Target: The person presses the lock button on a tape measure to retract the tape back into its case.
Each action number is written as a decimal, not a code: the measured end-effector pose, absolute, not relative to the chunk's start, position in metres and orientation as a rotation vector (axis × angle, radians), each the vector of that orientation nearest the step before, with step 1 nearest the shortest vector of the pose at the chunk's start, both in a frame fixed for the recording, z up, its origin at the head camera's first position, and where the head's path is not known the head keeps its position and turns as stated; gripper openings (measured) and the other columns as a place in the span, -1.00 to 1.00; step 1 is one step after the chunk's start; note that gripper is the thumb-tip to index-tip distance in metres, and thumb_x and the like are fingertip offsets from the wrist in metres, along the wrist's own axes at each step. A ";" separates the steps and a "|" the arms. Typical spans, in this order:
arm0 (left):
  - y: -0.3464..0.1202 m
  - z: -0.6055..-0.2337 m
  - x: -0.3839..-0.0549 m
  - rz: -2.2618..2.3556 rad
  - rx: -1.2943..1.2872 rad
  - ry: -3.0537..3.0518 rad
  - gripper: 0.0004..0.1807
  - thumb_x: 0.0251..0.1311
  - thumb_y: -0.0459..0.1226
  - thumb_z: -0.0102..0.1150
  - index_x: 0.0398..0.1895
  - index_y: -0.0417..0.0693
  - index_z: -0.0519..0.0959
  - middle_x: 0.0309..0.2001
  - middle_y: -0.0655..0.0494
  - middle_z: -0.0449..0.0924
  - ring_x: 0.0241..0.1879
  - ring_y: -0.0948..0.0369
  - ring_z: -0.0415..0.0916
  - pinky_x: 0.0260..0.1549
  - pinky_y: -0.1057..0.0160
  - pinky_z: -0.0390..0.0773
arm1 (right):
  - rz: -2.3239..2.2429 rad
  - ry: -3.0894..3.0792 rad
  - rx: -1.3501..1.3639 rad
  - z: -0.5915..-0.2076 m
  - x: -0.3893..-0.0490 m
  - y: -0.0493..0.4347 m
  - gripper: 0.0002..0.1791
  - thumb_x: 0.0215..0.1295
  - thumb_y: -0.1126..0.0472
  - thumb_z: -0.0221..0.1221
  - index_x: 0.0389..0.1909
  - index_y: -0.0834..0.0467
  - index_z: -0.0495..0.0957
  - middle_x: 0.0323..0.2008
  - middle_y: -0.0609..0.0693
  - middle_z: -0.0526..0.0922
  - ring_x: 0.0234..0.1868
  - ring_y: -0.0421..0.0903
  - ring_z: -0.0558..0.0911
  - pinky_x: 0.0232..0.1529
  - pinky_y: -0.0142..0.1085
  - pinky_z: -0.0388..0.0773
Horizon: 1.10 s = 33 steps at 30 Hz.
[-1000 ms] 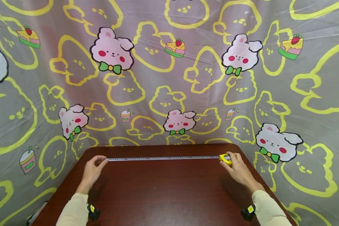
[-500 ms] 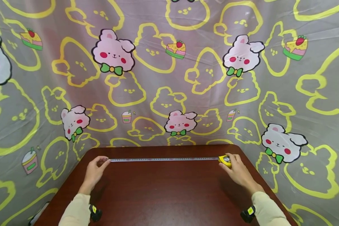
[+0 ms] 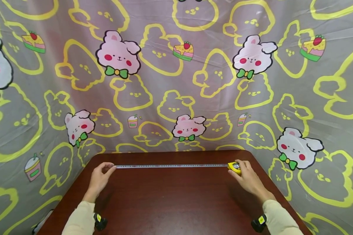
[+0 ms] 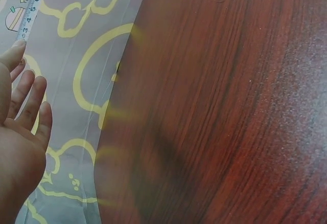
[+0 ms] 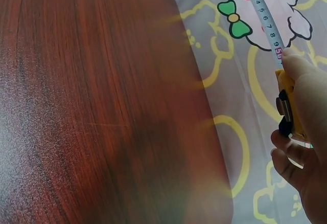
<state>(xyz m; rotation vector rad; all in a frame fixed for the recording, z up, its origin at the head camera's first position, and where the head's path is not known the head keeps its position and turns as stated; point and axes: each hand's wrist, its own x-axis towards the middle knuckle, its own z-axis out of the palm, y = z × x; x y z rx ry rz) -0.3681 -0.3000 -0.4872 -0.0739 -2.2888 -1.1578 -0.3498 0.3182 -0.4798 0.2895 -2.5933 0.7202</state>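
A yellow tape measure (image 3: 234, 167) is in my right hand (image 3: 248, 179), gripped by its case at the right of the head view. Its white blade (image 3: 170, 165) stretches straight across to the left, above the far part of the table. My left hand (image 3: 99, 179) pinches the blade's free end between thumb and index finger; the other fingers spread loosely in the left wrist view, where low numbers show on the blade (image 4: 30, 17). In the right wrist view my thumb lies by the mouth of the case (image 5: 286, 104), beside a red mark on the blade (image 5: 265, 19).
A dark red-brown wooden table (image 3: 164, 202) with rounded far corners lies under both hands. Close behind it and along its sides hangs a grey curtain (image 3: 164, 78) printed with yellow outlines and white rabbit faces. Each wrist carries a small black camera (image 3: 100, 222).
The left hand has shifted slightly to the right in the head view, while the right hand stays nearly in place. The whole view has moved a little. Both holds are the same.
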 end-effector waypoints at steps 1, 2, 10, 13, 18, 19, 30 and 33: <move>-0.300 -0.487 -0.368 -1.159 -0.074 -2.288 -0.70 0.15 -0.09 0.24 -0.21 -0.12 0.56 -0.29 0.04 0.57 -0.29 0.21 0.43 -0.36 0.40 0.36 | 0.719 -2.591 0.290 -0.480 -0.350 0.318 -0.25 0.18 -0.17 0.17 0.24 0.20 0.22 0.04 0.18 0.26 -0.16 0.10 0.45 -0.19 0.00 0.42; -0.300 -0.487 -0.367 -1.158 -0.073 -2.288 -0.70 0.15 -0.09 0.24 -0.21 -0.11 0.56 -0.29 0.05 0.57 -0.28 0.20 0.43 -0.35 0.39 0.36 | 0.718 -2.588 0.291 -0.480 -0.350 0.318 -0.26 0.18 -0.17 0.18 0.23 0.20 0.22 0.03 0.18 0.26 -0.16 0.10 0.45 -0.19 0.01 0.42; -0.299 -0.490 -0.367 -1.139 -0.085 -2.295 -0.71 0.14 -0.08 0.24 -0.22 -0.10 0.56 -0.29 0.05 0.58 -0.27 0.19 0.44 -0.31 0.35 0.36 | 0.696 -2.576 0.315 -0.482 -0.349 0.315 -0.24 0.16 -0.25 0.14 0.22 0.17 0.25 0.02 0.15 0.29 -0.17 0.08 0.47 -0.21 -0.02 0.42; -0.299 -0.491 -0.368 -1.146 -0.103 -2.286 -0.71 0.14 -0.10 0.25 -0.22 -0.12 0.56 -0.29 0.04 0.58 -0.27 0.18 0.45 -0.31 0.33 0.36 | 0.698 -2.570 0.323 -0.483 -0.349 0.315 -0.23 0.16 -0.27 0.13 0.22 0.18 0.26 0.01 0.15 0.29 -0.18 0.08 0.47 -0.23 -0.02 0.42; -0.300 -0.492 -0.369 -1.133 -0.109 -2.276 -0.73 0.14 -0.12 0.26 -0.24 -0.12 0.57 -0.30 0.03 0.57 -0.29 0.19 0.44 -0.32 0.35 0.35 | 0.695 -2.568 0.315 -0.484 -0.350 0.313 -0.23 0.15 -0.28 0.13 0.21 0.17 0.26 0.01 0.15 0.29 -0.19 0.08 0.47 -0.24 -0.02 0.42; -0.300 -0.493 -0.368 -1.128 -0.109 -2.275 -0.73 0.14 -0.12 0.26 -0.24 -0.12 0.57 -0.31 0.03 0.57 -0.29 0.20 0.44 -0.33 0.35 0.35 | 0.696 -2.571 0.313 -0.484 -0.350 0.313 -0.23 0.14 -0.28 0.14 0.21 0.17 0.26 0.01 0.15 0.29 -0.20 0.08 0.47 -0.24 -0.03 0.42; -0.296 -0.494 -0.368 -1.166 -0.146 -2.256 -0.76 0.12 -0.14 0.28 -0.27 -0.10 0.57 -0.32 0.06 0.58 -0.32 0.21 0.45 -0.35 0.39 0.35 | 0.701 -2.590 0.319 -0.480 -0.347 0.310 -0.21 0.12 -0.31 0.14 0.20 0.14 0.26 0.00 0.12 0.29 -0.22 0.03 0.47 -0.26 -0.08 0.43; -0.295 -0.494 -0.369 -1.175 -0.146 -2.240 -0.76 0.11 -0.14 0.29 -0.28 -0.10 0.57 -0.33 0.07 0.58 -0.32 0.21 0.46 -0.36 0.40 0.34 | 0.702 -2.592 0.320 -0.478 -0.347 0.310 -0.23 0.13 -0.29 0.15 0.21 0.13 0.26 -0.01 0.11 0.29 -0.22 0.03 0.46 -0.26 -0.09 0.42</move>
